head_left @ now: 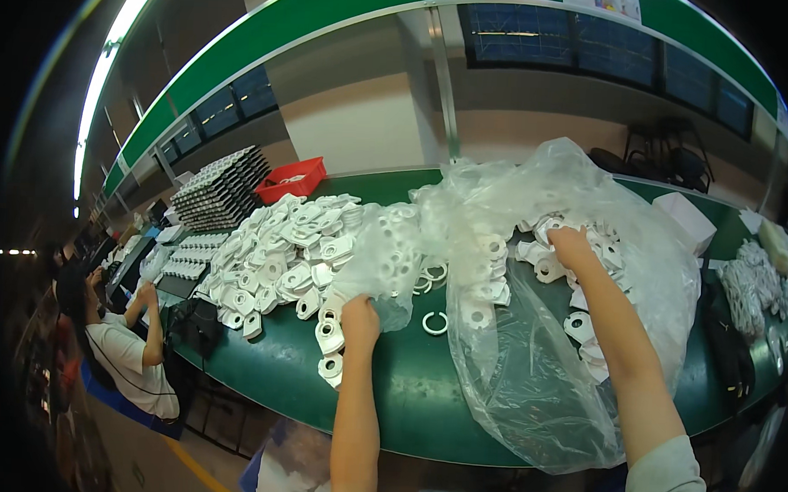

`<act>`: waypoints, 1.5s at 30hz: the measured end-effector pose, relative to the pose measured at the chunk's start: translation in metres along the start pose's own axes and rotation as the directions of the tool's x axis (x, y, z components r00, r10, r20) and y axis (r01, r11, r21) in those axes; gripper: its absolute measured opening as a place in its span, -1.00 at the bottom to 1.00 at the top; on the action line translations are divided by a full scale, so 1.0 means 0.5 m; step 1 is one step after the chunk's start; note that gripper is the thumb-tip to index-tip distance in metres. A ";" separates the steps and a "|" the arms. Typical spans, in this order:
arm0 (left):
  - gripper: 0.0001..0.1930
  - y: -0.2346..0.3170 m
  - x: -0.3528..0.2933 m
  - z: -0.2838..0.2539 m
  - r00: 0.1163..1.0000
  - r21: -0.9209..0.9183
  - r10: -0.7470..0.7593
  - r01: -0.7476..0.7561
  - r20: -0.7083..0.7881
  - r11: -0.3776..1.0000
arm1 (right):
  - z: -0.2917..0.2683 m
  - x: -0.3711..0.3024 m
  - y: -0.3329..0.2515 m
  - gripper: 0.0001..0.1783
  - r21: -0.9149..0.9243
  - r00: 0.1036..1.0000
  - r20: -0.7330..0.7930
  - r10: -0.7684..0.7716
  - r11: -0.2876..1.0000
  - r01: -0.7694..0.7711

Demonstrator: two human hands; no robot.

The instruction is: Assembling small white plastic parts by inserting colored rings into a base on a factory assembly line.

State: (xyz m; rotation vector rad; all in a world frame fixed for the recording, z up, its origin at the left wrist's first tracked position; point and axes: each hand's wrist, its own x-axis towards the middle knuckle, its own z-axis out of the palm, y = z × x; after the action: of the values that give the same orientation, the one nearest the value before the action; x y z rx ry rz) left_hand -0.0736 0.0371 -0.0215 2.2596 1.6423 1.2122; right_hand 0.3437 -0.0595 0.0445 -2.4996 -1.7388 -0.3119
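My left hand (359, 319) is closed at the near edge of a large heap of white plastic parts (276, 255), flat pieces with a round hole. Several of these parts (330, 337) lie in a short row beside its fingers; what the fingers hold is hidden. My right hand (571, 246) reaches into a big clear plastic bag (529, 363) lying open on the bench. Its fingers are closed on a white plastic part (546, 229) among more of the same pieces. A white ring (435, 324) lies on the bench between my hands.
The green bench (397, 394) curves across the view. Stacked trays (220, 192) and a red bin (292, 179) stand at the back left. A white box (684, 223) and a bundle of white cords (753, 284) are at the right. Another person (130, 350) works at the far left.
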 end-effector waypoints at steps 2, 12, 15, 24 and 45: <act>-0.77 0.003 0.026 0.056 0.996 0.039 -0.013 0.010 0.086 0.999 | 0.004 0.006 0.011 -0.80 0.002 1.000 -0.028 -0.006 1.000 0.006; -0.38 -0.004 0.112 0.190 0.951 0.273 0.267 -0.301 0.152 0.914 | -0.091 -0.046 -0.058 -0.87 0.399 0.905 -0.394 -0.158 0.858 0.324; -0.29 0.025 0.110 0.176 0.958 0.255 0.138 -0.204 0.252 0.945 | -0.065 -0.084 -0.115 -0.88 0.765 0.920 -0.390 0.027 0.565 0.308; -0.53 0.049 0.014 0.020 0.922 0.191 0.103 -0.184 0.372 0.964 | 0.028 -0.230 -0.322 -0.86 0.848 0.940 0.286 -0.189 -0.407 -0.340; -0.81 0.059 0.005 -0.081 0.988 -0.443 0.152 -0.152 -0.034 0.883 | 0.079 -0.255 -0.328 -0.85 0.794 0.946 0.224 -0.234 -0.518 -0.317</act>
State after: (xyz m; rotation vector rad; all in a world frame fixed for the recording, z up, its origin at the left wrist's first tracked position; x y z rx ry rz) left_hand -0.0768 0.0123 0.0222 2.1155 1.0535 1.4430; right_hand 0.1522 -0.1116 -0.0291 -0.8774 -0.7343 1.3154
